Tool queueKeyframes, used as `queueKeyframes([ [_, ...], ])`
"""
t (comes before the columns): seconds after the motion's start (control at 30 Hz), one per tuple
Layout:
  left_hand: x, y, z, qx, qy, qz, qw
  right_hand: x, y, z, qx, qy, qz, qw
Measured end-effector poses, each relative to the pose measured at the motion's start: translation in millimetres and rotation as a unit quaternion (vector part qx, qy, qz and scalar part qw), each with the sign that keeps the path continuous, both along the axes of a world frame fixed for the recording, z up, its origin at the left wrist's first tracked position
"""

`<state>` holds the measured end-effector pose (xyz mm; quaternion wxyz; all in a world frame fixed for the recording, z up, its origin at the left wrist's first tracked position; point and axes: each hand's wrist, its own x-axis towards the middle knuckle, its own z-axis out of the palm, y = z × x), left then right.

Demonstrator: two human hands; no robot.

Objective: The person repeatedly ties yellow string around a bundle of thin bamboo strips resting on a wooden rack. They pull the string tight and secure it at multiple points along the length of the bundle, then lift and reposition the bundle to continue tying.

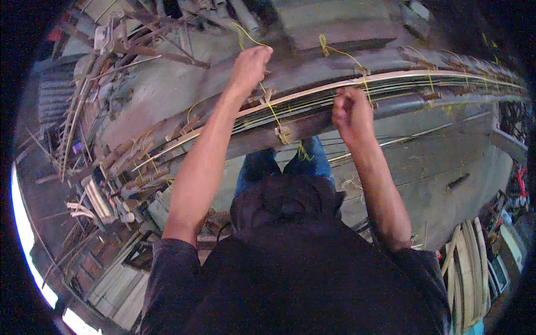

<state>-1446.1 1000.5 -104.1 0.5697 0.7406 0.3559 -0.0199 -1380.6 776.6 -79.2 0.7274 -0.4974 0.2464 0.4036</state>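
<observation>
My left hand (251, 70) is closed in a grip on a thin yellow cord (270, 106). One end of the cord loops up beyond the fist; below, it crosses the strips to a wooden peg (283, 134) on the near pipe. My right hand (354, 116) has its fingers curled in over the bundle of long thin strips (312, 95), close to another yellow cord (366, 89). Whatever is in those fingers is too small or hidden to make out. The strips lie lengthwise between two long dark pipes (399, 105), bending away to the right.
More yellow ties (430, 82) cross the pipes farther right. Scrap sticks and timber (97, 198) crowd the left side. Pale planks (466, 271) lie at the lower right. A dark short object (459, 181) rests on the concrete floor (424, 153).
</observation>
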Motion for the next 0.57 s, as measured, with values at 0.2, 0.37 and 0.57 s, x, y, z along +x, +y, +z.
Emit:
queueKeyframes([
  [0.2, -47.6, 63.8, 11.5, 0.122, -0.057, -0.066, 0.989, -77.6, -63.8, 21.7, 0.008, -0.064, -0.023, 0.998],
  [0.37, -180.3, 97.5, 71.7, -0.027, -0.123, -0.058, 0.99, -228.2, 15.4, 34.6, -0.039, -0.028, 0.273, 0.961],
  [0.57, -248.4, 59.6, 44.7, 0.241, -0.095, -0.187, 0.948, -256.8, 85.5, -16.4, -0.027, -0.325, 0.499, 0.803],
])
